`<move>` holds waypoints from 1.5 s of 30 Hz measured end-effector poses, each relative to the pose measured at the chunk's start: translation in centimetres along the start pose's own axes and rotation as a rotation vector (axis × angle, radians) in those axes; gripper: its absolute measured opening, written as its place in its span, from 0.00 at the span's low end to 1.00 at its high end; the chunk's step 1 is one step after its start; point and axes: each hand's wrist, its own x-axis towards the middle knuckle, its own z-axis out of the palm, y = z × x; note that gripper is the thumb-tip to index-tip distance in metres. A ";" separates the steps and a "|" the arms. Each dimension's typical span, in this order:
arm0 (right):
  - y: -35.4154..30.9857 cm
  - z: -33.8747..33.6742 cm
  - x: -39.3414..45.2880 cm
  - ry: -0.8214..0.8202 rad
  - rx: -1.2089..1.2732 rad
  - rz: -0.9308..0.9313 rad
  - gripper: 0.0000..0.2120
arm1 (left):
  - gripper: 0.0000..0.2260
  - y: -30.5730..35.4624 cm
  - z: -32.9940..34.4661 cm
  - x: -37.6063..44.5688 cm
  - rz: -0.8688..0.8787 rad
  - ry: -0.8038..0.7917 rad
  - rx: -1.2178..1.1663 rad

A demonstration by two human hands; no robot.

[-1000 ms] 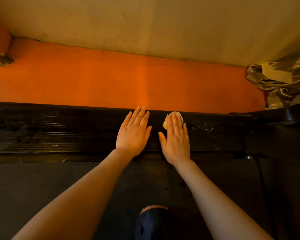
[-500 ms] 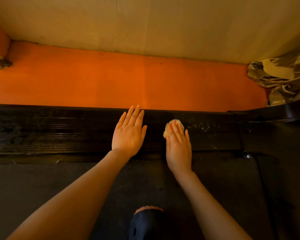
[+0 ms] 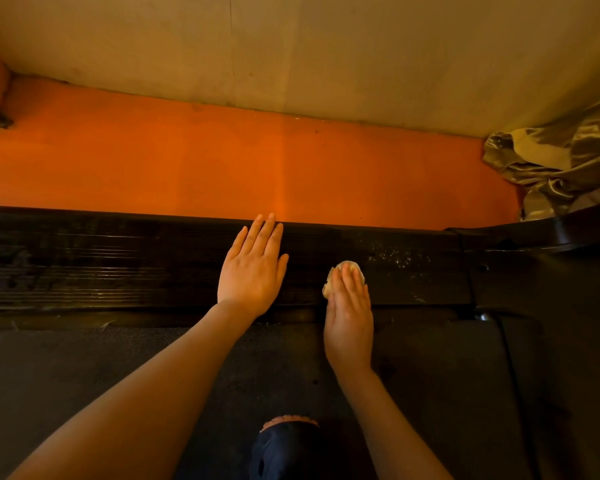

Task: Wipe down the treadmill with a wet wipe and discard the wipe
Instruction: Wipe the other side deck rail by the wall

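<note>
Since the earlier frame the right hand has slid lower in the head view, flat fingers pressing the wet wipe on the treadmill's ribbed side rail at centre. The left hand rests open, flat beside. Wiping is under way; next, probably the speckled patch to the right.

- The right hand drew the wet wipe back from the far edge of the ribbed side rail toward the belt.
- Its thumb closed in against the palm.
- The left hand drifted slightly left.
</note>
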 end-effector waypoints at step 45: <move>1.7 -2.3 7.2 -0.095 -0.106 0.063 0.27 | 0.28 0.0 0.0 -0.1 0.008 0.014 -0.018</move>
